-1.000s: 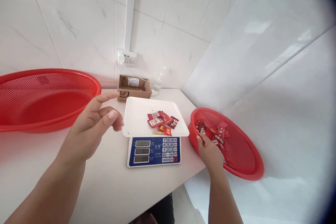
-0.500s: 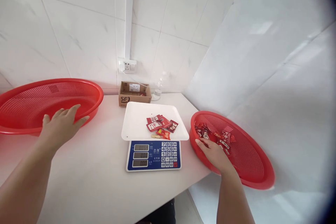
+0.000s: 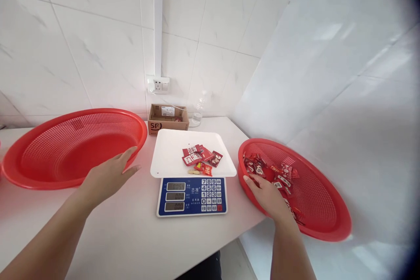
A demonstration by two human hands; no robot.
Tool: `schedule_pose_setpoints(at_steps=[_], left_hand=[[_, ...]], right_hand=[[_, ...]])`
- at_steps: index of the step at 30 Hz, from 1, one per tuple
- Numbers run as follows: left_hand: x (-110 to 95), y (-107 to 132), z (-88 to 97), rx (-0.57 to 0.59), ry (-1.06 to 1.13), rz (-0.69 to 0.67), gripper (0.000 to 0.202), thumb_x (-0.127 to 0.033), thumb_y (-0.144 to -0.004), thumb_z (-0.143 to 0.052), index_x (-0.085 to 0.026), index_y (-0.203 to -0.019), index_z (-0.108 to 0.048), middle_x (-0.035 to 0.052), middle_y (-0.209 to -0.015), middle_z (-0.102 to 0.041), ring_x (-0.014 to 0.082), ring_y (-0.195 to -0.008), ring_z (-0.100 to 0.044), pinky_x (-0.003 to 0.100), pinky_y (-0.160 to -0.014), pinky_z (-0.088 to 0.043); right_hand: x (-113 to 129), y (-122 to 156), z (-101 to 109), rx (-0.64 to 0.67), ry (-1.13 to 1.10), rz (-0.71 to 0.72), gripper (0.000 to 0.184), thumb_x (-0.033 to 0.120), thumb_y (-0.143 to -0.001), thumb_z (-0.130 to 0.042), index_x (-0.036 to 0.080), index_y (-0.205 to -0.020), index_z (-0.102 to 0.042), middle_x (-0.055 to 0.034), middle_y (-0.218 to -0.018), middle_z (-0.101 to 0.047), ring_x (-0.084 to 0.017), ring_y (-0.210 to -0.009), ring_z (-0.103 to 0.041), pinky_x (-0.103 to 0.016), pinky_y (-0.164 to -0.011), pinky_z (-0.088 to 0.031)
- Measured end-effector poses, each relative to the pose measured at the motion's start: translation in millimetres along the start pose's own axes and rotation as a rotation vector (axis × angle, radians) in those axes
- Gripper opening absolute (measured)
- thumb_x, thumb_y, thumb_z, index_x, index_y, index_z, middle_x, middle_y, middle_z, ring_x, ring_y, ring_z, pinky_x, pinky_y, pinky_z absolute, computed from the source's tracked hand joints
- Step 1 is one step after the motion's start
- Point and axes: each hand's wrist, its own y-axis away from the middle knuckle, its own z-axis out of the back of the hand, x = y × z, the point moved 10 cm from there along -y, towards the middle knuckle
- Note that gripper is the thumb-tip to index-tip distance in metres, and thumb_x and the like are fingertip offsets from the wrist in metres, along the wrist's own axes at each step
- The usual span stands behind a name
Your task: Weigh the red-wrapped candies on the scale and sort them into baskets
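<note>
My left hand (image 3: pixel 106 179) is closed on the near right rim of a large red plastic basket (image 3: pixel 39 148), its fingers over the edge and thumb outside. The inside of this basket shows bare red plastic. My right hand (image 3: pixel 269 194) is at the near left rim of a second red basket (image 3: pixel 324 188), closed over the edge; some of its fingers are hidden. Small red snack packets (image 3: pixel 285 173) lie in that basket. Between the hands stands a blue and white digital scale (image 3: pixel 193 197). Its white tray (image 3: pixel 170 153) carries several red packets (image 3: pixel 205 153) and a peanut (image 3: pixel 193 172).
Behind the scale is a small cardboard box (image 3: pixel 169 126) with a clear plastic bottle (image 3: pixel 198 111) beside it. A wall socket (image 3: pixel 160 85) with a plug sits above. Tiled walls bound the white table (image 3: pixel 124 240); the right basket overhangs its edge.
The left basket has come rightward and nearer, and my left hand has moved right, from spread fingers to a hold on its rim. The right basket has shifted slightly outward under my right hand.
</note>
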Motion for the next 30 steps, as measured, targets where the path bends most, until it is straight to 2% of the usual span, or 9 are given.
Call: schedule_pose_setpoints(at_steps=[4,8,12,16,19,22,25,28,30], left_hand=[[-20.5,2.4,-10.2,0.092,-0.068,-0.024,0.061,-0.055,-0.093,-0.035,-0.025,-0.146,-0.037,0.0181,-0.146,-0.049,0.0418,-0.123,-0.055,0.051,-0.082,-0.051],[-47.6,-0.7,-19.4,0.177,-0.085,-0.106,0.065,-0.054,-0.094,-0.032,-0.02,-0.15,-0.03,0.0175,-0.159,-0.027,0.0396,-0.133,-0.046,0.053,-0.091,-0.049],[-92.6,-4.4,-35.7,0.283,-0.09,-0.296,0.067,-0.054,-0.093,-0.039,-0.023,-0.151,-0.028,0.0126,-0.163,-0.017,0.034,-0.148,-0.018,0.055,-0.111,-0.031],[-145.5,-6.6,-60.1,0.415,-0.073,-0.505,0.073,-0.059,-0.09,-0.045,-0.03,-0.153,-0.022,0.0077,-0.164,-0.012,0.0302,-0.149,-0.007,0.053,-0.116,-0.022],[-177.4,-14.4,-78.9,0.48,-0.073,-0.606,0.087,-0.065,-0.085,-0.05,-0.027,-0.154,-0.014,0.0101,-0.164,-0.006,0.0303,-0.149,0.001,0.053,-0.118,-0.015],[-195.9,-31.2,-94.7,0.483,-0.089,-0.641,0.099,-0.071,-0.08,-0.052,-0.023,-0.155,-0.009,0.0152,-0.164,-0.001,0.0336,-0.149,0.006,0.058,-0.117,-0.009],[-204.3,-46.6,-109.7,0.479,-0.11,-0.672,0.098,-0.071,-0.078,-0.056,-0.022,-0.153,-0.017,0.0171,-0.163,-0.011,0.0377,-0.149,-0.002,0.063,-0.115,-0.011],[-207.5,-54.9,-119.0,0.459,-0.12,-0.713,0.071,-0.054,-0.085,-0.06,-0.022,-0.145,-0.038,0.0143,-0.154,-0.036,0.0366,-0.14,-0.032,0.063,-0.11,-0.027],[-207.6,-58.5,-119.3,0.417,-0.123,-0.722,0.053,-0.044,-0.09,-0.059,-0.021,-0.136,-0.048,0.0119,-0.142,-0.049,0.0312,-0.126,-0.05,0.058,-0.102,-0.041]], right_hand=[[0.8,-0.7,1.6,-0.009,0.004,0.017,0.051,0.049,-0.093,-0.038,0.019,-0.123,-0.065,-0.011,-0.127,-0.065,-0.029,-0.117,-0.059,-0.038,-0.097,-0.043],[0.3,-1.9,1.8,-0.012,0.025,0.014,0.051,0.049,-0.093,-0.038,0.019,-0.124,-0.064,-0.0114,-0.126,-0.066,-0.03,-0.117,-0.059,-0.038,-0.096,-0.044],[1.0,-2.8,0.3,-0.008,0.031,0.026,0.052,0.048,-0.093,-0.037,0.017,-0.126,-0.063,-0.0122,-0.127,-0.065,-0.03,-0.117,-0.059,-0.038,-0.097,-0.043],[0.7,-2.6,0.2,-0.001,0.017,0.036,0.053,0.05,-0.093,-0.036,0.018,-0.125,-0.063,-0.0123,-0.126,-0.066,-0.029,-0.116,-0.059,-0.038,-0.096,-0.043],[0.9,-2.0,0.5,0.005,0.003,0.041,0.054,0.051,-0.093,-0.035,0.018,-0.125,-0.063,-0.0121,-0.123,-0.067,-0.029,-0.115,-0.06,-0.037,-0.096,-0.043],[4.2,-1.0,1.9,-0.001,0.003,0.058,0.054,0.05,-0.093,-0.034,0.018,-0.123,-0.064,-0.0122,-0.124,-0.067,-0.029,-0.115,-0.06,-0.036,-0.095,-0.043],[5.9,0.3,2.5,0.002,0.015,0.055,0.052,0.049,-0.093,-0.034,0.018,-0.122,-0.064,-0.0127,-0.125,-0.066,-0.029,-0.115,-0.06,-0.037,-0.094,-0.044],[7.6,1.3,3.0,0.004,0.013,0.062,0.051,0.048,-0.094,-0.033,0.018,-0.121,-0.065,-0.0126,-0.121,-0.068,-0.028,-0.112,-0.062,-0.036,-0.093,-0.045],[9.3,1.7,3.5,0.002,0.009,0.075,0.05,0.047,-0.094,-0.033,0.019,-0.118,-0.066,-0.0122,-0.119,-0.069,-0.028,-0.111,-0.063,-0.036,-0.093,-0.044]])
